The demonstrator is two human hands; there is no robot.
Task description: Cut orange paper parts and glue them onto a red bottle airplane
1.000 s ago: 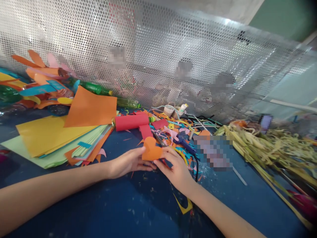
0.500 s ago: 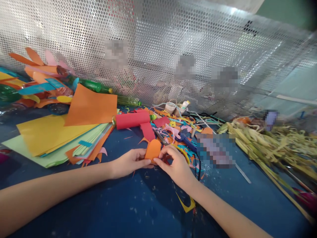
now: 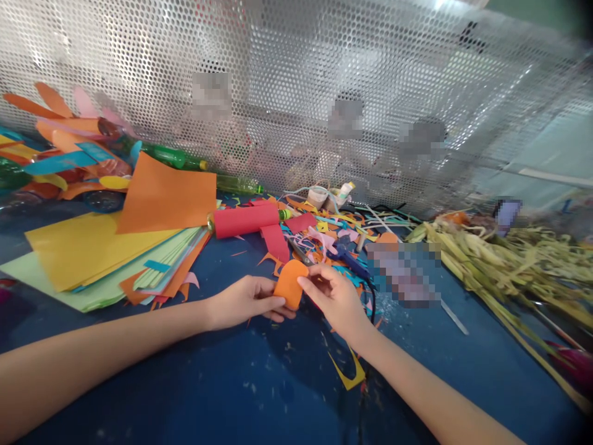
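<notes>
Orange paper cutout (image 3: 290,284) went from open heart to doubled over in the last second, so folding's probably the step, left hand (image 3: 243,301) and right hand (image 3: 336,301) fingers pinching it above the counter (image 3: 217,383), well short of its far edge.

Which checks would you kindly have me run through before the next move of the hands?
1. Orange paper cutout held by both hands: ok; the left hand and right hand both grip it.
2. Whole outline of the cutout visible: not ok; fingers cover part of its edge.
3. Red-wrapped bottle apart from the hands: ok; it lies on its side beyond them.
4. Blue glue gun cool: cannot tell; it lies beyond the right hand, and its heat does not show.
5. Blue table free of scraps: not ok; a yellow paper offcut lies near the right forearm.
</notes>
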